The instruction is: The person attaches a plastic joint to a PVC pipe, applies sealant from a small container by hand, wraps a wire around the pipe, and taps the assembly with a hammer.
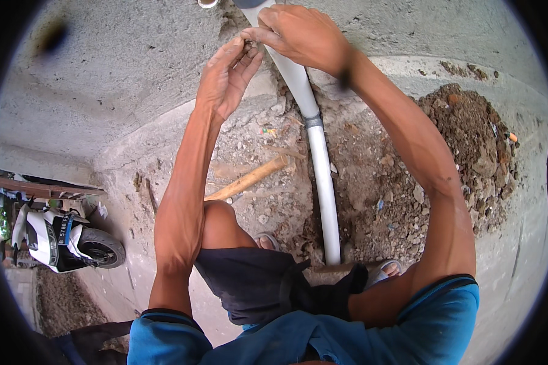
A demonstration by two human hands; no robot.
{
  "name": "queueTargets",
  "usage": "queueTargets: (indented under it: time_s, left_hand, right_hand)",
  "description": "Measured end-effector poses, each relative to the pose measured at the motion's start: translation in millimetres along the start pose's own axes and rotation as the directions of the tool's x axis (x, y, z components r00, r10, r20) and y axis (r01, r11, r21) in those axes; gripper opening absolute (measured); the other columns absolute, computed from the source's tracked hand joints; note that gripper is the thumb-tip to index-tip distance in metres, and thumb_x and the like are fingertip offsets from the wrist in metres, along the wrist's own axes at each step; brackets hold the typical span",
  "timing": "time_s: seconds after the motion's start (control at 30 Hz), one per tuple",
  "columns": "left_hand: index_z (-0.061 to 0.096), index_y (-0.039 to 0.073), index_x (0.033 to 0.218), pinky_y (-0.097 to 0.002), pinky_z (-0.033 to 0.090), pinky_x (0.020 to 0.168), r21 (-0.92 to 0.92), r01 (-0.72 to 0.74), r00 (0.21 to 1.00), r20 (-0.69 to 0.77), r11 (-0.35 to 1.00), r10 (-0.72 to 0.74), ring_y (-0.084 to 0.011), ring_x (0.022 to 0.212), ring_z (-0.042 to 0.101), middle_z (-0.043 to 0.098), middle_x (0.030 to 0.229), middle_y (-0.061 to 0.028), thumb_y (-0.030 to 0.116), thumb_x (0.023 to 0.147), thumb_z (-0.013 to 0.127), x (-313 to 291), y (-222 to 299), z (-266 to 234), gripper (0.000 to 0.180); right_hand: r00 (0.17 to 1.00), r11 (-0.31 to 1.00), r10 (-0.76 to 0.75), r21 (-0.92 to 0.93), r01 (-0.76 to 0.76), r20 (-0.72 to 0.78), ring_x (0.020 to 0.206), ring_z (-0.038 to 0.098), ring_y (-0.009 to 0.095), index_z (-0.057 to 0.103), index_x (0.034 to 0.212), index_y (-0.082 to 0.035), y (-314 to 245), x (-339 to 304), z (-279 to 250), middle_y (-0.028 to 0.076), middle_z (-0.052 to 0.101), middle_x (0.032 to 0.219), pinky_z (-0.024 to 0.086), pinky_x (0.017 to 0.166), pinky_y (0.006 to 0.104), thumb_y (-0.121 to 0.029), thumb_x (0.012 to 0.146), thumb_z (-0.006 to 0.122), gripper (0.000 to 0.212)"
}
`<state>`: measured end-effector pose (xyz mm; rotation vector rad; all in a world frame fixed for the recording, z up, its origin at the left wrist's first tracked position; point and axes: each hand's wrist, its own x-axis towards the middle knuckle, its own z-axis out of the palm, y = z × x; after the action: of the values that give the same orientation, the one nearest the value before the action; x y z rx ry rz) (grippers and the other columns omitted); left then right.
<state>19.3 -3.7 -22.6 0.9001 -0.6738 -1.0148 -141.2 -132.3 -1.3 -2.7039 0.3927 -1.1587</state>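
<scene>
My left hand (228,79) is raised in front of the wall, palm turned up and fingers curled. A small greyish lump, too small to name, shows at its fingertips. My right hand (304,38) reaches across in front of the upper pipe, its thumb and fingers pinched together against the left fingertips. What the pinch holds is hidden. Behind my hands a grey-white plastic pipe (295,79) slants down the wall. A grey coupling (314,121) joins it to a white pipe (325,194) lying in a narrow trench between my feet.
Heaped soil and rubble (469,152) lie right of the trench. A wooden handle (249,177) rests on the ground by my left knee. The rough concrete wall (146,67) rises ahead. A white motorcycle (61,237) stands at far left. A round pipe opening (207,3) shows at the top.
</scene>
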Motion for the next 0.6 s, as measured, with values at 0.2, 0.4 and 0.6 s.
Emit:
queueTargets:
  time_s: [0.2,0.4,0.6]
  left_hand:
    - [0.061,-0.004,0.119,-0.0344,0.059,0.100,-0.002,-0.020,1.000,0.005,1.000,0.020,-0.0191,0.101,0.066,0.063,0.103,-0.0098,0.012,0.101,0.063,0,4,-4,0.024]
    - [0.062,-0.003,0.118,-0.0340,0.060,0.099,0.036,-0.014,1.000,0.026,0.999,0.013,-0.0187,0.100,0.066,0.063,0.104,-0.0097,0.013,0.100,0.065,1,3,-6,0.025]
    - [0.063,-0.001,0.119,-0.0337,0.058,0.101,0.073,-0.003,0.999,0.034,0.997,0.000,-0.0184,0.106,0.065,0.064,0.110,-0.0093,0.017,0.099,0.067,-2,0,3,0.027]
  right_hand:
    - [0.998,0.948,-0.055,0.315,0.053,-0.002,0.069,0.066,0.027,0.070,0.102,-0.008,13,4,2,0.012,0.068,0.075,0.049,0.069,0.0443,-0.033,0.094,0.069,0.026]
    - [0.994,0.948,-0.087,0.302,0.104,-0.067,0.077,0.071,0.028,0.069,0.109,-0.011,13,2,9,0.012,0.069,0.079,0.053,0.072,0.0457,-0.030,0.097,0.064,0.023]
    - [0.992,0.993,-0.113,0.017,0.114,-0.057,0.081,0.072,0.034,0.069,0.099,-0.008,-2,-2,10,0.012,0.072,0.087,0.058,0.070,0.0497,-0.032,0.100,0.054,0.028]
